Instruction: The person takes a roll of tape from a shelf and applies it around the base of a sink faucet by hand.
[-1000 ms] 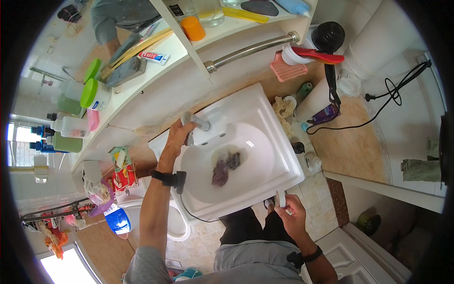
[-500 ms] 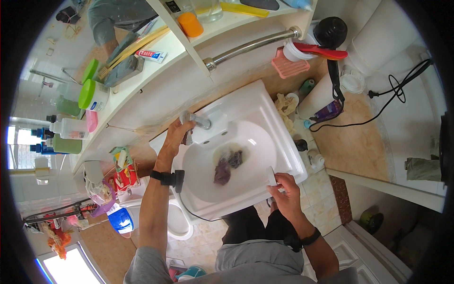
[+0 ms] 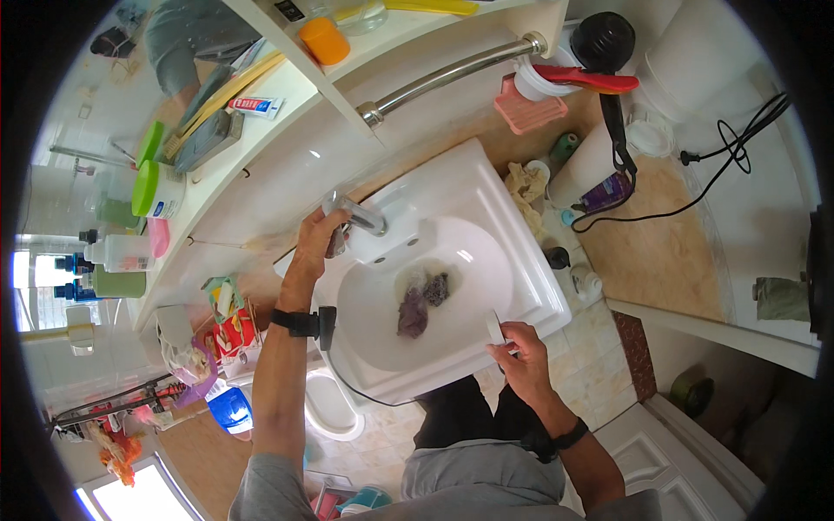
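Well left of the left hand (image 3: 314,243), a mirror (image 3: 87,187) and a curved white shelf (image 3: 301,89) along the wall; on that shelf, a smooth plastic tub (image 3: 163,191) with a bright green lid and a white tube (image 3: 256,107) with red and blue print, too small to read surely. Lower, left of the left wrist, a wire basket (image 3: 234,334) of red and green items and a blue-and-white package (image 3: 229,408).

With the left hand, grips the near end of the chrome faucet (image 3: 372,221), fingers wrapped around polished metal. Right of that hand, a glossy white sink (image 3: 546,291) with a rounded bowl and broad rim. Down in the bowl, between both hands, a crumpled mauve cloth (image 3: 413,319) touching a darker, rough-textured clump (image 3: 437,290).

With the right hand (image 3: 525,354), pinches a thin, flat white bar (image 3: 493,328) between thumb and fingers, over the sink's near right edge. Beyond and right of it, a ridged pink soap dish (image 3: 530,108), a black hair dryer (image 3: 603,42), a purple package (image 3: 608,191) with unreadable print, beige marbled tile (image 3: 651,234) and a looping black cord (image 3: 738,152).
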`<move>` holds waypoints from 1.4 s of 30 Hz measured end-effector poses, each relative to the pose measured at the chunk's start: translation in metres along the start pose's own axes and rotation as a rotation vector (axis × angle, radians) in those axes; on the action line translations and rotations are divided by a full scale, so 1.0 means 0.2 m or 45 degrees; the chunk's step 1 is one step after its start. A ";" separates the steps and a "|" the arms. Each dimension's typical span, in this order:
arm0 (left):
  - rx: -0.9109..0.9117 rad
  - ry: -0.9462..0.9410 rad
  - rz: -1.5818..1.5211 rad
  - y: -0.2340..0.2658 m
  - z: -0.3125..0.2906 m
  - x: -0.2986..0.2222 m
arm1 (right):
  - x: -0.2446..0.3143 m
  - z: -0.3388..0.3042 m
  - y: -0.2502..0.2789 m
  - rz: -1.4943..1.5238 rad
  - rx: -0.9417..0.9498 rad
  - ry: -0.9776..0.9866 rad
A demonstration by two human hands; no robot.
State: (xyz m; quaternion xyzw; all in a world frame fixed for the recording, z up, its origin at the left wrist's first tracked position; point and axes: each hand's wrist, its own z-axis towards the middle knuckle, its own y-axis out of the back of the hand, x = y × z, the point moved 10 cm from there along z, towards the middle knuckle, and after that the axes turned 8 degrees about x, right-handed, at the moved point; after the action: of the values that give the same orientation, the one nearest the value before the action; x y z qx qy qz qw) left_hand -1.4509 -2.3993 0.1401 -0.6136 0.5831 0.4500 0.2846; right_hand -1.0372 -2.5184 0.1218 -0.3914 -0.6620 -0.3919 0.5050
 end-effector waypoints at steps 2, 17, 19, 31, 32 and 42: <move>0.028 0.012 0.019 0.00 0.00 -0.01 | -0.02 -0.01 0.00 0.013 -0.013 0.006; 0.090 -0.063 0.031 -0.03 -0.07 -0.08 | -0.08 0.14 -0.08 0.070 0.058 -0.015; 0.072 -0.055 -0.040 -0.04 -0.07 -0.07 | -0.09 0.17 -0.10 0.071 0.074 0.015; 0.019 -0.012 0.046 -0.03 -0.07 -0.10 | -0.14 0.37 -0.27 0.172 0.122 0.019; 0.021 -0.008 0.059 -0.03 -0.07 -0.11 | -0.14 0.39 -0.27 0.186 0.118 0.016; 0.045 0.044 0.050 0.03 -0.11 -0.06 | -0.20 0.47 -0.32 0.165 0.141 -0.005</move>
State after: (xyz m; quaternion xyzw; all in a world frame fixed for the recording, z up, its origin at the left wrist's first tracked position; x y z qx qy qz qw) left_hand -1.4516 -2.4134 0.1613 -0.6046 0.6078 0.4344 0.2763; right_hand -1.1227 -2.4613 0.0577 -0.4057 -0.6568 -0.3205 0.5488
